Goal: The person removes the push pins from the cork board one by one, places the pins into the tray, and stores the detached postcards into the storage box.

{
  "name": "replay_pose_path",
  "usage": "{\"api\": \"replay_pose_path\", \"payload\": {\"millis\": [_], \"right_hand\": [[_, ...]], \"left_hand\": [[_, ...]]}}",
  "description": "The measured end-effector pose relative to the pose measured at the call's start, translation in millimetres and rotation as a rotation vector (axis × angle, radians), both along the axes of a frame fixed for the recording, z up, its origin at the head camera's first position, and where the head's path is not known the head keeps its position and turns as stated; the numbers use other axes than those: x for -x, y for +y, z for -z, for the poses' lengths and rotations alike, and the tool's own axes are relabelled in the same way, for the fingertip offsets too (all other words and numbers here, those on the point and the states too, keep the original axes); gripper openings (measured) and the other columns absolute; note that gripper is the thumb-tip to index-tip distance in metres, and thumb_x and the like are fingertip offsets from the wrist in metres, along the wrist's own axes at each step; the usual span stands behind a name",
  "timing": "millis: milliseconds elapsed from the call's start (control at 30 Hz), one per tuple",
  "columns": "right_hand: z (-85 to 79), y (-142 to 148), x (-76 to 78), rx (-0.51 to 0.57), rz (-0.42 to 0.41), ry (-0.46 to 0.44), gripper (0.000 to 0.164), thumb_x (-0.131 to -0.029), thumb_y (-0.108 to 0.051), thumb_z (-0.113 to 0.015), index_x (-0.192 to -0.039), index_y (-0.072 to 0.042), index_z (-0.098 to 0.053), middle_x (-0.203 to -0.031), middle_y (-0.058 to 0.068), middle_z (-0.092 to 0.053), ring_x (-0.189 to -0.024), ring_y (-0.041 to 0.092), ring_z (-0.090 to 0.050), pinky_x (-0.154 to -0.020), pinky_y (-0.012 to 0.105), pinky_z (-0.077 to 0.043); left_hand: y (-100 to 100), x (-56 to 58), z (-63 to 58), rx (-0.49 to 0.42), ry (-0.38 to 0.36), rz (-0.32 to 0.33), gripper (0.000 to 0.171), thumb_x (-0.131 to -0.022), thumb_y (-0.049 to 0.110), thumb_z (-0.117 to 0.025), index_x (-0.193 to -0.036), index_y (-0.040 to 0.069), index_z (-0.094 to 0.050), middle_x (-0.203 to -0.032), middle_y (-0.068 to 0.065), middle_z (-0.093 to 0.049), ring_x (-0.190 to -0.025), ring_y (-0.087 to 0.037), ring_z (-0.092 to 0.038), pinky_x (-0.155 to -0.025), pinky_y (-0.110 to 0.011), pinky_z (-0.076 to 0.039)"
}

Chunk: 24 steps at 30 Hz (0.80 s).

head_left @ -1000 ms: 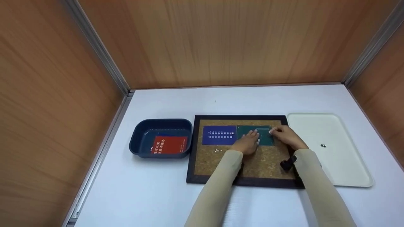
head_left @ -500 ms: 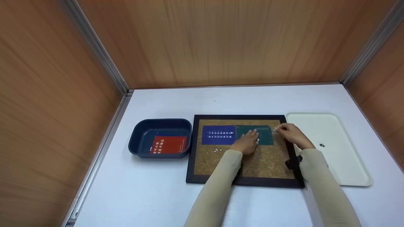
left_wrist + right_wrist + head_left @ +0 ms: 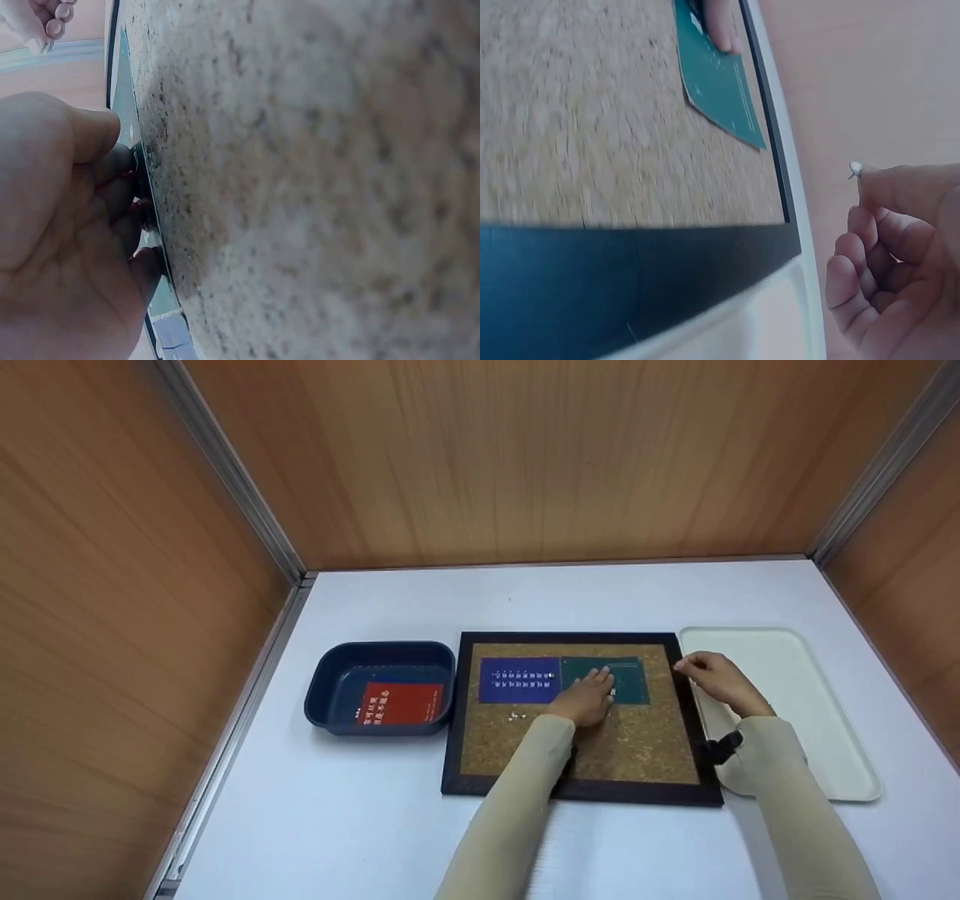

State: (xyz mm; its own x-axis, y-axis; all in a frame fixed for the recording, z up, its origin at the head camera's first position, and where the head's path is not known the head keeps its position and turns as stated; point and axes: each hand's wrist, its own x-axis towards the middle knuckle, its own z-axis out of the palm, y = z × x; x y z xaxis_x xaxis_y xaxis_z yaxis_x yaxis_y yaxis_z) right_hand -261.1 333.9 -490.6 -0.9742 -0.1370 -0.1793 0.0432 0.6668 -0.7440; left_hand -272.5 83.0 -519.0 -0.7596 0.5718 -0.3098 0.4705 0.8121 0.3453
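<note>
L hand (image 3: 589,697) rests on thin green card (image 3: 632,679), fingers straight & a bit spread. R hand (image 3: 720,681), off to card's R by frame edge & pale tray (image 3: 814,705), pinches tiny shiny tack (image 3: 856,169) btwn thumb & finger, apart fr. card. Card's on speckled, grainy cork board (image 3: 652,750), rect. w/ dark frame. Blue card (image 3: 517,694) w/ white print sits just beside green. Dark-blue tub (image 3: 330,720), rounded corners, holds red card (image 3: 409,703).
</note>
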Motion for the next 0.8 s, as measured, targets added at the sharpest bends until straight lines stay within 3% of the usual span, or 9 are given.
{"api": "replay_pose_path", "payload": {"millis": [267, 367, 533, 800], "right_hand": [[-2.8, 16.8, -5.0, -0.036, 0.022, 0.023, 0.047, -0.103, -0.034, -0.041, -0.119, 0.008, -0.056, -0.116, 0.025, -0.055, -0.080, 0.016, -0.042, -0.067, 0.029, -0.036], [-2.3, 22.7, -7.8, -0.042, 0.035, 0.021, 0.048, -0.103, -0.035, -0.041, -0.120, 0.007, -0.056, -0.121, 0.025, -0.054, -0.090, 0.019, -0.047, -0.073, 0.029, -0.040], [2.1, 33.0, -13.6, -0.048, 0.039, 0.014, 0.052, -0.103, -0.038, -0.038, -0.123, 0.008, -0.054, -0.130, 0.029, -0.051, -0.115, 0.035, -0.048, -0.088, 0.040, -0.043], [6.3, 48.1, -21.4, -0.035, 0.061, 0.010, 0.052, -0.103, -0.037, -0.038, -0.123, 0.009, -0.052, -0.132, 0.032, -0.049, -0.122, 0.043, -0.045, -0.096, 0.050, -0.041]], "left_hand": [[1.7, -0.8, -1.4, 0.003, -0.003, -0.008, 0.051, -0.107, 0.029, -0.027, -0.155, 0.017, -0.018, -0.163, 0.004, -0.009, -0.150, -0.011, -0.007, -0.123, -0.028, -0.012], [1.7, -0.7, -0.4, -0.004, -0.004, -0.012, 0.050, -0.107, 0.029, -0.027, -0.155, 0.016, -0.019, -0.163, 0.004, -0.009, -0.150, -0.012, -0.007, -0.123, -0.028, -0.012], [0.8, -0.5, 1.1, -0.019, -0.006, -0.010, 0.051, -0.107, 0.029, -0.027, -0.155, 0.016, -0.018, -0.163, 0.003, -0.009, -0.150, -0.012, -0.007, -0.123, -0.029, -0.012], [0.1, 1.5, 3.4, -0.013, 0.008, 0.005, 0.051, -0.107, 0.029, -0.027, -0.155, 0.015, -0.018, -0.163, 0.001, -0.010, -0.150, -0.014, -0.008, -0.123, -0.030, -0.014]]}}
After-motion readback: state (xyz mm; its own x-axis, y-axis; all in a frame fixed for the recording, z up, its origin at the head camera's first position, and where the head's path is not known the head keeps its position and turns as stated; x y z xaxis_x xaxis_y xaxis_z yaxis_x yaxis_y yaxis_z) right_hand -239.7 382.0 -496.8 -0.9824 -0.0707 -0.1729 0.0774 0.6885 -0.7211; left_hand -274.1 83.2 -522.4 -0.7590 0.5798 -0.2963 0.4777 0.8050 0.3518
